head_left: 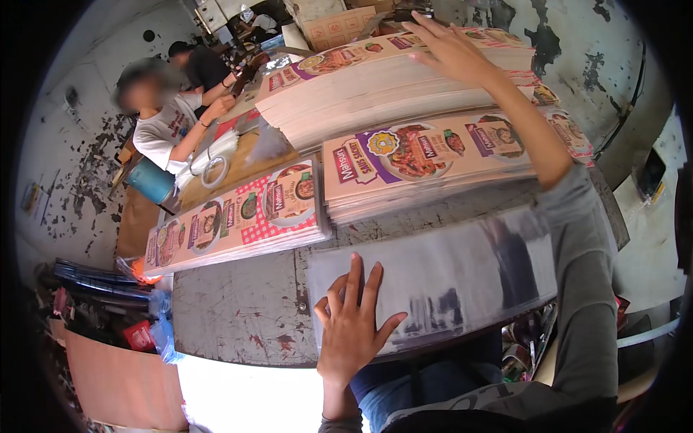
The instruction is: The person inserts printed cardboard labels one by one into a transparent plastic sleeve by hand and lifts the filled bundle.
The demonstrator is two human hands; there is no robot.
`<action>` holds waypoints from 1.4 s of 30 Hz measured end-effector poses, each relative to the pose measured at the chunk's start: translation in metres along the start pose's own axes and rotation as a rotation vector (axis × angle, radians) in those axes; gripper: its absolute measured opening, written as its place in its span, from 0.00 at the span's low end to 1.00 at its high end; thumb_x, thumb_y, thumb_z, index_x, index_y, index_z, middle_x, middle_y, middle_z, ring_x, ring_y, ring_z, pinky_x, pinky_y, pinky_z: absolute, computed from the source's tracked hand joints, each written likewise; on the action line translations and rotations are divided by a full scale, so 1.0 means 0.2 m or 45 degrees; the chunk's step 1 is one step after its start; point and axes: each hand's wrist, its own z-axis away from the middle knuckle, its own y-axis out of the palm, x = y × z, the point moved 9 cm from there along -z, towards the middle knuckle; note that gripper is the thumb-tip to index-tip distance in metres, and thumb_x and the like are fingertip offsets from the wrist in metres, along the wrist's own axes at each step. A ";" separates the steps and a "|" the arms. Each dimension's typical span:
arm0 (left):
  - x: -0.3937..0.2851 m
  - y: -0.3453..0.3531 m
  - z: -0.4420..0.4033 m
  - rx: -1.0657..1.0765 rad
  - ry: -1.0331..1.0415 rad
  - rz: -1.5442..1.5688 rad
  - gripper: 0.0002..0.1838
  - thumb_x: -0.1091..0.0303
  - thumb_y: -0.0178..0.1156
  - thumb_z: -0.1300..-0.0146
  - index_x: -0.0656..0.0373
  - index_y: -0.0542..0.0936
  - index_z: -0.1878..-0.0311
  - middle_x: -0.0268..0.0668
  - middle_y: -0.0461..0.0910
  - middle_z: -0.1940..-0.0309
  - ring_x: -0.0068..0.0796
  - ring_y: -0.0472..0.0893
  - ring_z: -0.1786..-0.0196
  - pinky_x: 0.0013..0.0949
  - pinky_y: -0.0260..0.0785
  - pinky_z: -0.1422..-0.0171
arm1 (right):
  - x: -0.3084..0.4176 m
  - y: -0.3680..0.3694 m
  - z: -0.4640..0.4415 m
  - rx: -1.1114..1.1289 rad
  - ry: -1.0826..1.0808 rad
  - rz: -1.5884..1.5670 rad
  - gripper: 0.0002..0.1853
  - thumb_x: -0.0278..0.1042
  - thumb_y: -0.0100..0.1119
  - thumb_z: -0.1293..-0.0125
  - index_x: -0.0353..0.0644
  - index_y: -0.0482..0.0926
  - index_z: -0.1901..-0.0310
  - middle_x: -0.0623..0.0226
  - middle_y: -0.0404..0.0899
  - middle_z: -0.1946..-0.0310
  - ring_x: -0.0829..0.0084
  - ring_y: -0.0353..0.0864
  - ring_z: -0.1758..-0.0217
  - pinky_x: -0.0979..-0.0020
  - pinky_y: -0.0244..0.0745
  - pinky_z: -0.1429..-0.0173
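Left hand (350,325) is palm down on a clear plastic sheet pile (462,263), fingers spread and not gripping anything; the plastic lies along the near edge of the scuffed grey tabletop (238,317), from about mid-edge over toward the near right corner. Right hand (455,54) is reached way out over the tall card stack (339,101) at the far side, fingers stretched out and nothing visibly held, though I can't tell if it's actually touching the top. Between those two is a lower Mahsuri card stack (426,162), and a shorter checkered-print stack (242,209) sits just beside it, running out to the left edge. Somebody in a white T-shirt (157,137) is beyond that left side.
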 end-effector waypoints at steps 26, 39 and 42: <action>0.04 -0.04 0.06 -0.299 -0.060 0.048 0.29 0.52 0.61 0.46 0.53 0.71 0.42 0.38 0.67 0.52 0.35 0.68 0.45 0.53 0.50 0.36 | 0.07 0.04 0.09 -0.165 0.330 0.169 0.21 0.51 0.56 0.43 0.47 0.72 0.53 0.70 0.74 0.60 0.69 0.70 0.50 0.59 0.60 0.52; 0.09 0.00 0.01 -0.156 -0.243 -0.058 0.28 0.54 0.54 0.40 0.50 0.65 0.37 0.47 0.57 0.35 0.49 0.53 0.31 0.57 0.40 0.31 | 0.07 0.03 0.09 -0.155 0.383 0.179 0.20 0.50 0.60 0.47 0.47 0.74 0.56 0.72 0.75 0.59 0.71 0.70 0.49 0.59 0.59 0.50; 0.10 0.00 0.00 -0.159 -0.273 -0.051 0.28 0.53 0.54 0.40 0.50 0.64 0.37 0.46 0.59 0.37 0.47 0.54 0.31 0.57 0.39 0.31 | 0.07 0.02 0.10 -0.289 0.372 0.074 0.21 0.49 0.61 0.48 0.46 0.74 0.57 0.72 0.75 0.60 0.71 0.70 0.49 0.61 0.60 0.50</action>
